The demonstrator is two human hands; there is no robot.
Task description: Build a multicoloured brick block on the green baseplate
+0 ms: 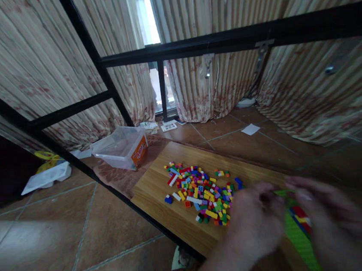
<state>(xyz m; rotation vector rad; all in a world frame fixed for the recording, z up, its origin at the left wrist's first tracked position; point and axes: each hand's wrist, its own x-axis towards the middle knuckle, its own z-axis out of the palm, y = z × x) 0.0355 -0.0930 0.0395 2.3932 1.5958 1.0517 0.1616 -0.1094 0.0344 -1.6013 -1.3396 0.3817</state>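
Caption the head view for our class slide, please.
Both hands at a green plate, colourful bricks scattered on a wooden board.

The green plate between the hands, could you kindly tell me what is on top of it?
Bricks, including red, yellow and blue, sit on the green plate. The left hand and right hand hide parts, so anything there cannot be seen.

One left hand point(257, 220), one right hand point(333, 216); one green baseplate point(298, 241); one wooden tabletop point(155, 185); one transparent bin point(119, 146), far left; one white tray point(48, 177), left; bricks point(203, 193) in dozens, overlapping too closely for exact count
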